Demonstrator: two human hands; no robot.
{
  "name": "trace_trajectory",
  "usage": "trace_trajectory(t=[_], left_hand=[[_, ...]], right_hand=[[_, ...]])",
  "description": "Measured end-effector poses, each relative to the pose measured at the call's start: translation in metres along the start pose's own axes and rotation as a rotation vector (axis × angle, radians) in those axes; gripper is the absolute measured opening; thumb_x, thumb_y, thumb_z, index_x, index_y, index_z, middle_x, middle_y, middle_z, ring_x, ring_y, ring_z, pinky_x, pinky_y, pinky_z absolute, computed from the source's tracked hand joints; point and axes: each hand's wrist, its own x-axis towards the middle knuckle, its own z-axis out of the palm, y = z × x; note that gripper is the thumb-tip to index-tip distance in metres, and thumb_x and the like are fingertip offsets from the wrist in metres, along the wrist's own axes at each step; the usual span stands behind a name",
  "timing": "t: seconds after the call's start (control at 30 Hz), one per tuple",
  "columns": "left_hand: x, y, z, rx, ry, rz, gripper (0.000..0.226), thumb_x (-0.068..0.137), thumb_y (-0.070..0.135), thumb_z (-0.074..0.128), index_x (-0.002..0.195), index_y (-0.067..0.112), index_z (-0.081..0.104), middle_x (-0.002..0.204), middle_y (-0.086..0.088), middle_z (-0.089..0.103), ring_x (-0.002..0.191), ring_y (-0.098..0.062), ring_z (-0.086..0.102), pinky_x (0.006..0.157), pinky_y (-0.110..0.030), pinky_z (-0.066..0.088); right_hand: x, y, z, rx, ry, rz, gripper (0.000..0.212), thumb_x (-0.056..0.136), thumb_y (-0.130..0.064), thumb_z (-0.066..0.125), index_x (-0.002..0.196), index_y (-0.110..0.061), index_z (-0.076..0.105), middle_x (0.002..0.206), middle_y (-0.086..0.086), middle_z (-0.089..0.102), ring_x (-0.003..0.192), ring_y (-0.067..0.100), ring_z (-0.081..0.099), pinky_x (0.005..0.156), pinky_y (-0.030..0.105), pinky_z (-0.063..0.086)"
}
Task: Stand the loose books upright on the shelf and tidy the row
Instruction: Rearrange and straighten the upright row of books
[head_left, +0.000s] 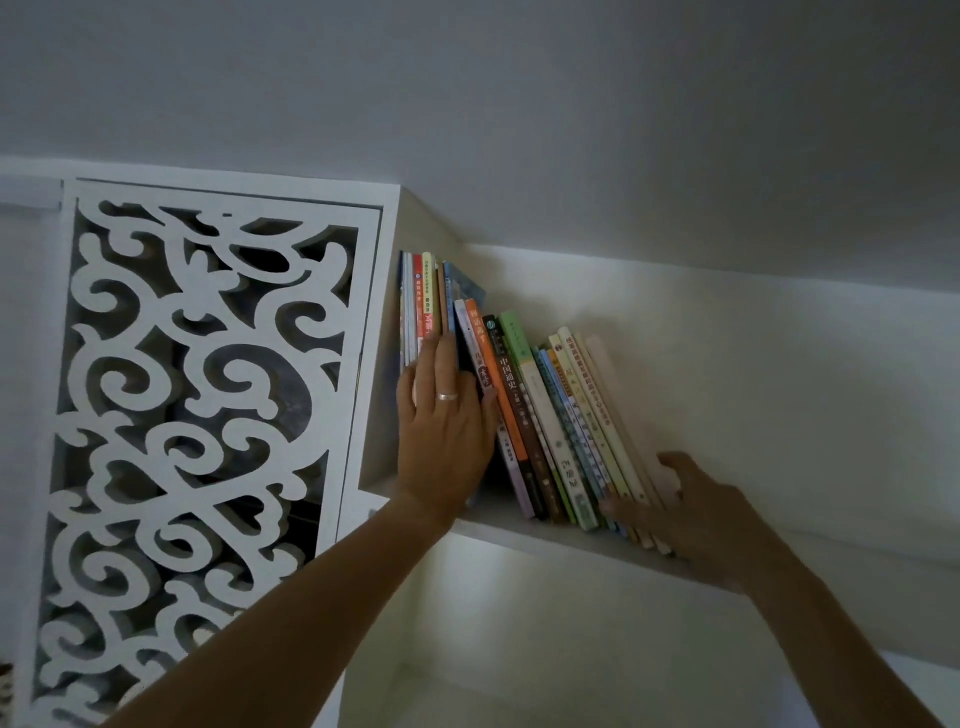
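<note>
A row of thin books stands on a white shelf (524, 535) above me. Several upright books (422, 301) sit tight against the shelf's left wall. Beside them, a leaning group of books (550, 415) tilts to the left, with orange, dark brown, green and cream spines. My left hand (444, 426), wearing a ring, lies flat with straight fingers against the spines of the upright books, its fingers reaching into the gap before the leaning group. My right hand (691, 504) grips the lower right end of the leaning group, fingers curled round the outermost pale book (623, 410).
A white carved fretwork panel (197, 395) fills the left. The white back wall (779, 389) of the shelf runs to the right of the books, with bare shelf there. A lower shelf compartment (571, 649) opens beneath. The scene is dim.
</note>
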Motion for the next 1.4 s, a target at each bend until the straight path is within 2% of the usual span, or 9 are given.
trace_trajectory(t=[0.13,0.27,0.43,0.67,0.8,0.97,1.2,1.3,1.4], left_hand=[[-0.012,0.023,-0.007,-0.063,-0.156,-0.117,0.078,0.103,0.067,0.022,0.161,0.016,0.031,0.172,-0.016,0.006,0.160,-0.030,0.000,0.130,-0.048,0.005],[-0.007,0.033,-0.005,-0.116,-0.176,-0.188,0.082,0.098,0.075,0.026,0.160,0.023,0.034,0.172,-0.014,0.002,0.160,-0.029,-0.003,0.128,-0.050,0.003],[-0.006,0.023,-0.002,-0.186,-0.086,-0.152,0.072,0.099,0.067,0.038,0.155,0.023,0.046,0.172,-0.012,0.009,0.160,-0.029,0.002,0.128,-0.049,0.005],[0.009,-0.013,-0.003,-0.067,-0.078,0.041,0.080,0.104,0.063,0.033,0.164,0.012,0.020,0.172,-0.015,0.006,0.160,-0.032,0.001,0.127,-0.056,0.011],[0.006,-0.026,0.000,-0.021,-0.038,0.142,0.076,0.107,0.057,0.038,0.163,0.008,0.022,0.172,-0.015,0.006,0.160,-0.031,0.005,0.127,-0.058,0.015],[-0.013,-0.019,0.012,-0.057,0.091,0.028,0.077,0.102,0.051,0.055,0.160,0.009,0.026,0.168,-0.019,0.007,0.159,-0.037,0.007,0.127,-0.058,0.016],[-0.012,-0.020,0.001,-0.004,-0.039,0.120,0.059,0.111,0.038,0.032,0.163,0.012,0.023,0.172,-0.014,0.011,0.160,-0.031,0.009,0.129,-0.055,0.009],[-0.013,-0.008,-0.002,-0.085,-0.010,0.056,0.060,0.106,0.032,0.042,0.158,0.003,0.034,0.166,-0.021,0.025,0.155,-0.034,0.023,0.128,-0.052,0.017],[-0.014,0.014,-0.010,-0.179,0.023,0.197,0.051,0.099,0.028,0.056,0.144,0.005,0.049,0.144,-0.017,0.045,0.133,-0.030,0.044,0.116,-0.044,0.037]], right_hand=[[-0.005,0.025,-0.004,-0.052,-0.126,-0.056,0.113,0.059,-0.085,0.070,0.152,-0.041,0.023,0.141,-0.005,0.057,0.113,0.016,0.060,0.093,0.027,0.050],[0.007,0.016,0.004,-0.091,-0.020,-0.131,0.101,0.063,-0.080,0.073,0.146,-0.036,0.035,0.125,-0.007,0.066,0.094,0.011,0.065,0.080,0.022,0.053],[0.022,0.010,0.024,-0.085,0.047,-0.141,0.107,0.052,-0.095,0.057,0.142,-0.042,0.035,0.122,-0.012,0.068,0.107,0.020,0.067,0.104,0.048,0.046],[0.032,-0.023,0.067,0.150,-0.063,-0.218,0.115,0.059,-0.094,0.062,0.151,-0.042,0.017,0.143,-0.017,0.054,0.133,0.017,0.053,0.120,0.057,0.025],[0.032,-0.042,0.063,0.192,-0.176,-0.266,0.112,0.068,-0.073,0.075,0.152,-0.039,0.009,0.136,-0.018,0.051,0.124,0.009,0.055,0.104,0.024,0.044],[0.025,-0.035,0.069,0.294,-0.117,-0.304,0.096,0.071,-0.063,0.078,0.144,-0.046,0.019,0.133,-0.023,0.055,0.104,-0.012,0.056,0.077,-0.002,0.043],[0.024,-0.027,0.071,0.353,-0.050,-0.320,0.091,0.073,-0.051,0.085,0.149,-0.040,0.036,0.127,-0.026,0.060,0.111,-0.011,0.058,0.098,0.014,0.049],[0.027,-0.029,0.069,0.365,-0.020,-0.302,0.081,0.071,-0.041,0.089,0.140,-0.038,0.046,0.120,-0.019,0.066,0.111,0.001,0.064,0.090,0.016,0.052],[0.029,-0.031,0.067,0.406,-0.006,-0.254,0.081,0.067,-0.033,0.091,0.137,-0.037,0.050,0.117,-0.015,0.067,0.108,0.006,0.065,0.092,0.027,0.055]])
